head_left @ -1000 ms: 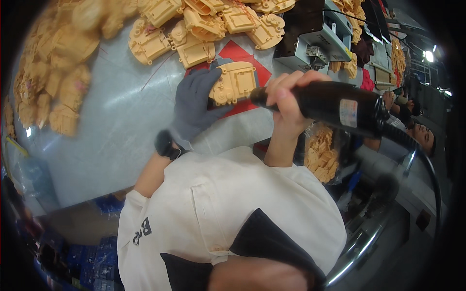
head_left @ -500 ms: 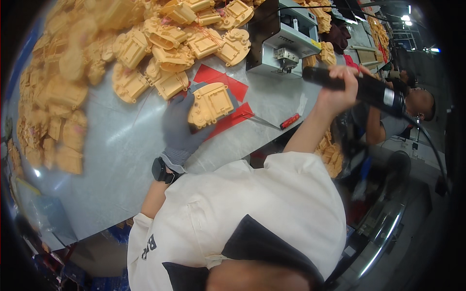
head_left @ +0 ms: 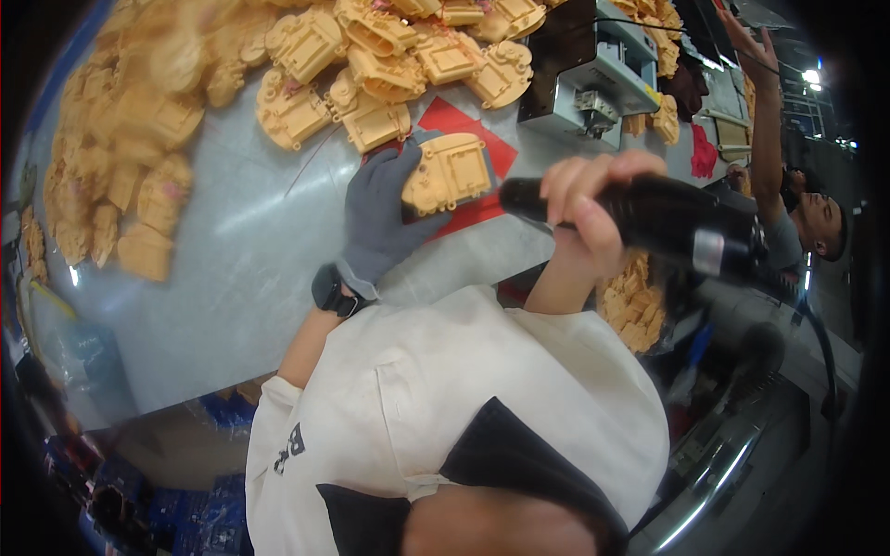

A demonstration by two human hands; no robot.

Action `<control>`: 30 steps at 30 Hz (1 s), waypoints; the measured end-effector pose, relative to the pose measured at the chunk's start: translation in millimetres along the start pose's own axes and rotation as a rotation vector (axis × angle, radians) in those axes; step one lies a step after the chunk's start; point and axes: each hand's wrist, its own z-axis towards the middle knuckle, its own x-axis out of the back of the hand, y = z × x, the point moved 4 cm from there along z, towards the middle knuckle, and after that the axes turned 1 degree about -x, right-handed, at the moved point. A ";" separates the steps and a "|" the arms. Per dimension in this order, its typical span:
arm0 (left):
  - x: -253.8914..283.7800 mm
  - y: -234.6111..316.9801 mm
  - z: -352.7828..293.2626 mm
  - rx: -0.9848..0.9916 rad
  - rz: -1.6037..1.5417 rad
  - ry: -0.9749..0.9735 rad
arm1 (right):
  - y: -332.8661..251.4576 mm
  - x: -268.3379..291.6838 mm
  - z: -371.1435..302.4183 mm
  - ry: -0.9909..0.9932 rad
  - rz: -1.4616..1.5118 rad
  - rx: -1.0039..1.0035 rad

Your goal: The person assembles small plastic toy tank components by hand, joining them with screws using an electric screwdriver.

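Observation:
My left hand (head_left: 385, 199), in a grey glove, grips a yellow-orange plastic housing (head_left: 450, 173) by its left side, with the thumb along its lower edge. A dark grey piece shows behind the housing, over red sheets (head_left: 466, 130) on the table. My bare right hand (head_left: 593, 204) is wrapped round a corded black electric screwdriver (head_left: 686, 218). The tool lies nearly level, its narrow end pointing left, close to the housing's right side; whether it touches cannot be made out.
Many like housings (head_left: 371, 74) are heaped along the table's far and left sides. A grey metal machine (head_left: 593, 93) stands beyond my right hand. The screwdriver's cord (head_left: 820, 343) hangs at the right. Another person (head_left: 788, 222), one arm raised, is at the far right.
My right hand has brought the electric screwdriver left and down toward the housing. The red-handled screwdriver on the table is now hidden. The other person's arm has gone up.

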 end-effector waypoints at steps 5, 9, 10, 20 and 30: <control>1.8 -4.1 -2.8 0.009 -0.030 0.003 | 7.6 -34.8 -8.6 -0.146 0.027 -0.162; 1.4 -7.7 -6.3 -0.013 -0.032 0.003 | 13.5 -39.7 -12.7 -0.077 0.012 -0.223; 1.0 -8.1 -7.5 -0.018 -0.031 -0.011 | 15.5 -41.0 -13.4 -0.054 0.011 -0.232; 4.8 -10.9 -7.9 -0.008 -0.055 -0.004 | 41.3 -50.9 -17.5 -0.127 -0.130 -0.123; -12.4 -20.0 -5.6 -0.039 -0.154 -0.096 | 46.4 -39.6 -20.5 -0.240 -0.251 -0.084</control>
